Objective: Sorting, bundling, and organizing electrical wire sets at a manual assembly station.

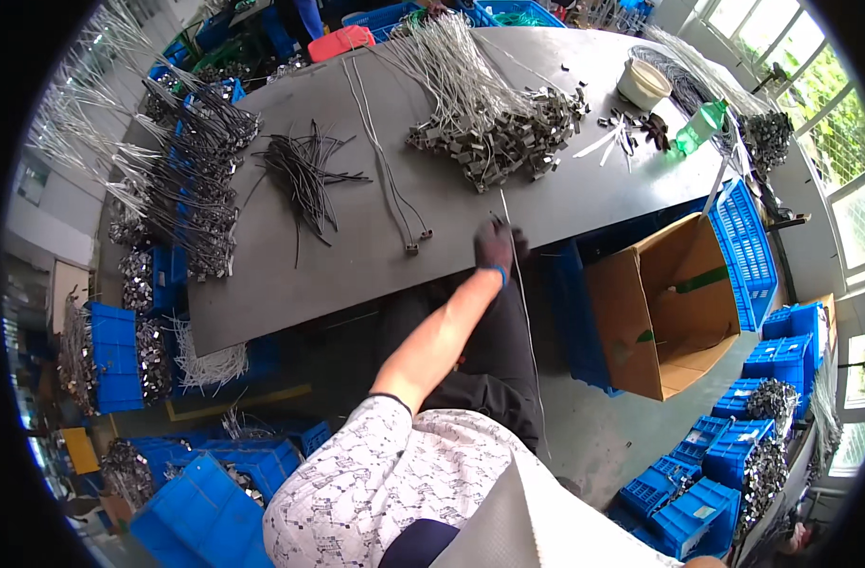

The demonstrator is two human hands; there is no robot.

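Observation:
My left hand (495, 246), in a dark glove with a blue band at the wrist, is at the table's front edge. Its fingers are closed around a thin pale cable (535, 374). One end of the cable lies on the tabletop, and the rest hangs past my leg toward the floor. Dark glove fingers show just right of the cable; whose hand they belong to is hard to make out. No right forearm shows. Beyond the hand is a big heap of cables with grey metal connectors (494, 137). Two loose cables with small end connectors (412, 248) lie to its left.
Black cable pieces (309, 180) lie on the grey table (262, 308). A white bowl (644, 83) and a green bottle (702, 128) stand at the far right. An open cardboard box (631, 327) is right of my legs. Blue crates (115, 355) of parts line both sides.

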